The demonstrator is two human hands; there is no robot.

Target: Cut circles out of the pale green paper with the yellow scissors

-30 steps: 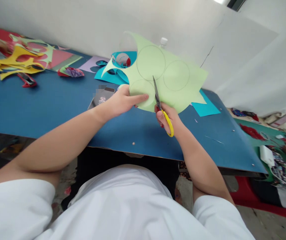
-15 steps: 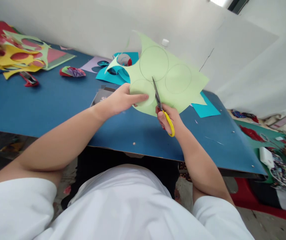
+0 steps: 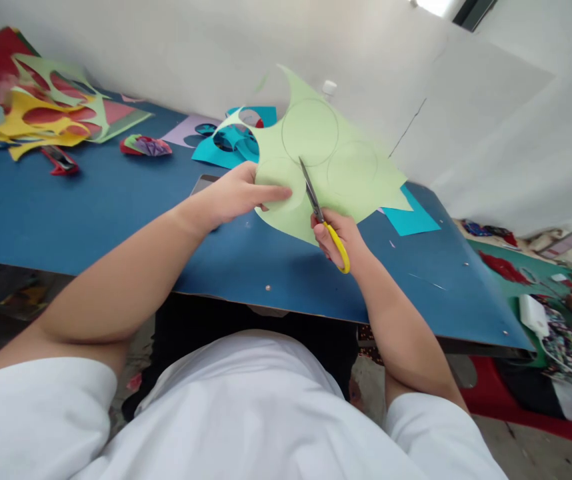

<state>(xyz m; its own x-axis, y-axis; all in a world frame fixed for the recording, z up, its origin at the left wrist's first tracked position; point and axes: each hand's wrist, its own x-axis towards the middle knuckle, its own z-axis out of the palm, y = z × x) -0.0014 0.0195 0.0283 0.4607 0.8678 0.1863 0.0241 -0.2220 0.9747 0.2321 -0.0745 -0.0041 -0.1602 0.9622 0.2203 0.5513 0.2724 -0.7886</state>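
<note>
**Green paper point(image 3: 331, 180) in the left grip point(image 3: 243, 195), scissors point(image 3: 319, 215) in the right grip point(image 3: 337, 233)**

The near edge of the blue table point(image 3: 276, 267) runs below both grips, with a bare strip between; more bare surface spreads out left of the left grip and right of the right one. A pale wall point(image 3: 166, 53) rises beyond them. A phone point(image 3: 205, 181) lies just left of the left grip, partly hidden by it, and cut turquoise paper point(image 3: 206, 153) lies behind.

The green sheet is thin and matt, with drawn circles and scooped edges ending in points. The left grip pinches its left part, thumb on top. The right grip is wrapped round the scissors' smooth yellow handles. Their dark metal blades overlap the sheet between the grips; whether they bite into it I cannot tell.

The scissors' long axis slants from the right grip up and leftward, tip toward the wall. The sheet stretches rightward from the left grip past the right one.
</note>
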